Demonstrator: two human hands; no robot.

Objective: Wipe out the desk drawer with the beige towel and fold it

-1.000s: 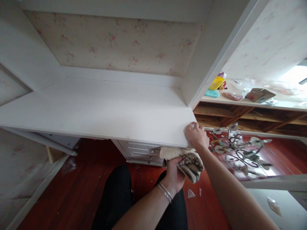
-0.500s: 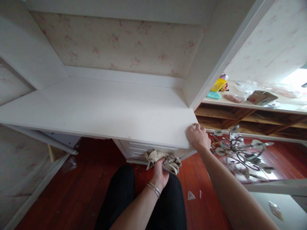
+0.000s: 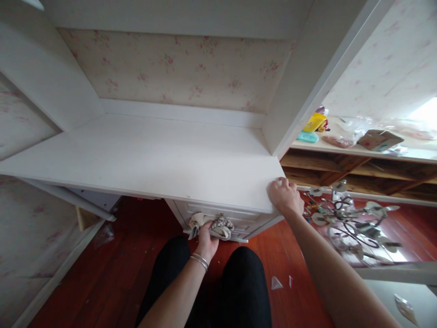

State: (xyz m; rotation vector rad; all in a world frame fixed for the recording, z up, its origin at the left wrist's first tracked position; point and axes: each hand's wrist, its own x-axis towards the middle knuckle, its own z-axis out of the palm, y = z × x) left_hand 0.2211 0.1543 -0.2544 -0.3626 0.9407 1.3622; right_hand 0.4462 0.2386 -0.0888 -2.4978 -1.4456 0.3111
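Note:
My left hand (image 3: 207, 243) is closed round a crumpled, patterned cloth (image 3: 221, 227), held up against the front of the white drawer cabinet (image 3: 244, 218) below the desk. Two bangles circle that wrist. My right hand (image 3: 286, 196) rests on the front right corner of the white desktop (image 3: 164, 155), its fingers curled over the edge. Whether the cloth presses on the drawer panel or only hangs close to it is hard to tell.
A chandelier (image 3: 355, 223) lies on the red wood floor (image 3: 259, 300) at the right. Behind it stands a low shelf (image 3: 341, 166) with a cardboard box (image 3: 380, 139) and plastic bags on top. Small scraps (image 3: 276, 283) lie near my knees. An upright panel (image 3: 307, 82) rises from the desk.
My left hand has moved the cloth leftward across the cabinet front. My right hand stays on the desk corner. The view has shifted slightly.

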